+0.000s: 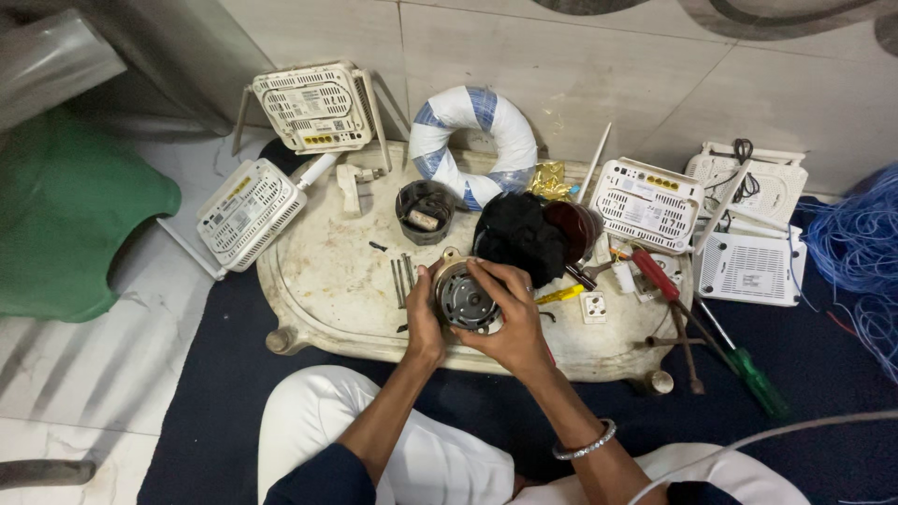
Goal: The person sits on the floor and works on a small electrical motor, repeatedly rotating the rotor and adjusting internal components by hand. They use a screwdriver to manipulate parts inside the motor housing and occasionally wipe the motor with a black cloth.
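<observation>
**Head view — round motor unit held over a low tray-table**

Head view, item one: a small round motor [465, 299], metal-bodied with a slotted face turned up towards the camera. It is sitting just above the near edge of the cream tray-table [318, 281], between both hands. The left hand [424, 313] is cupping its left side, fingers closed around the casing; the right hand [513, 313] is wrapping over the top and right side, thumb and fingers pressed to the rim — both clamped on the motor.

Handling, as a judgement: it is looking dense and heavy for its size, rigid, with a smooth casing that may be slippery if greasy. The outer casing is the soundest place to take hold; the slotted face and any windings inside are likely the fragile parts.

Nearby on the tray-table: a dark cup-shaped housing [426, 211], thin metal rods [403, 278], a black cloth [520, 236], a white socket block [592, 307] and a red-handled screwdriver [657, 274]. A green-handled screwdriver [756, 379] is lying on the dark mat [215, 374]. White routers [315, 107] are ringing the tray-table, with a blue-and-white taped ring [472, 140] behind.
</observation>
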